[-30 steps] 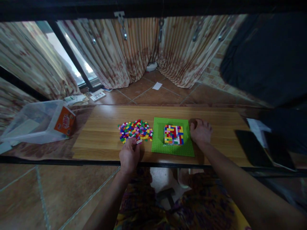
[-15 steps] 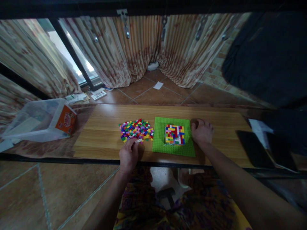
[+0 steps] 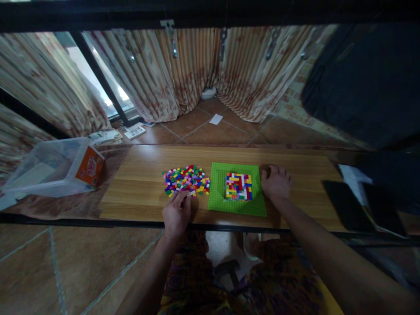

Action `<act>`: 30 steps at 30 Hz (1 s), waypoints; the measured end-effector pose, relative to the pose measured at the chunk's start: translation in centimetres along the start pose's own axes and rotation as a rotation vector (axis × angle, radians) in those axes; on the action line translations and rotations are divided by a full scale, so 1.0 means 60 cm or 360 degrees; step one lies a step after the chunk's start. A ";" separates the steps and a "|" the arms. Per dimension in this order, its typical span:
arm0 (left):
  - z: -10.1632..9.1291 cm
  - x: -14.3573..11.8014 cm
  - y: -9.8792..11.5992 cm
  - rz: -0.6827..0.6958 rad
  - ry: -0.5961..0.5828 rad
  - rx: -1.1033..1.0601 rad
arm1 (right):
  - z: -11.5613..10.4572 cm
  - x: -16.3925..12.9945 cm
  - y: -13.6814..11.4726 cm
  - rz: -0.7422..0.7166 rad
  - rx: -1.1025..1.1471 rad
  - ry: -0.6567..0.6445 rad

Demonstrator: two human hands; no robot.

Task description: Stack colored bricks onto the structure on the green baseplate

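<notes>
My left hand point(image 3: 176, 213) is closed in a pinch on a small white toy brick point(image 3: 190, 193), at the near edge of a heap of loose coloured bricks point(image 3: 187, 179). To the right of the heap lies a green studded baseplate point(image 3: 216, 199). On it stands a square block built of many-coloured bricks point(image 3: 239, 187). Beside the baseplate's right edge my right hand point(image 3: 276, 181) rests on the table, its fingers loosely bent and apart. Nothing shows in it.
The wooden tabletop point(image 3: 138, 175) ends at a dark front edge. A clear plastic bin point(image 3: 55, 168) with an orange label stands at the left. Two dark flat objects, one a slab point(image 3: 348, 205), lie at the right. Books point(image 3: 134, 132) and papers lie beyond the table's far left.
My left hand still pinches the white brick and has barely shifted. The right hand stays by the baseplate. The whole view has tilted slightly, so the scene sits a little lower.
</notes>
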State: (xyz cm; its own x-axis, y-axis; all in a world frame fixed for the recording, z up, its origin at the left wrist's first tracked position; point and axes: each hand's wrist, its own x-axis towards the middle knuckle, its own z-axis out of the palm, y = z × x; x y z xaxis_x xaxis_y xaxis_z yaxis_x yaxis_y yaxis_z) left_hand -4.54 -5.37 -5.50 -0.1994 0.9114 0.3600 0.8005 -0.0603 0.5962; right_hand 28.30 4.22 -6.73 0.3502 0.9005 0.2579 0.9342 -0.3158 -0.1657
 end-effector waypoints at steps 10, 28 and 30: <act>-0.010 0.006 0.015 0.0009 0.0089 -0.0188 | -0.002 -0.001 -0.002 -0.0001 0.0018 -0.0009; 0.093 0.033 0.180 0.0506 0.0020 -0.0386 | -0.001 0.002 -0.003 0.0007 0.0082 0.0003; 0.103 0.035 0.183 0.0557 -0.0003 -0.0323 | -0.002 0.001 -0.004 0.0010 0.0085 -0.0008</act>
State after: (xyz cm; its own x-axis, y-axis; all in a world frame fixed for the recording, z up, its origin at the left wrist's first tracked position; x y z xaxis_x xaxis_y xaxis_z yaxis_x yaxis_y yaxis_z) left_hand 7.32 -1.57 -2.65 0.0663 0.8222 0.5653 0.6920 -0.4461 0.5676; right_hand 28.12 4.33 -6.58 0.3555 0.9000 0.2523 0.9271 -0.3051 -0.2177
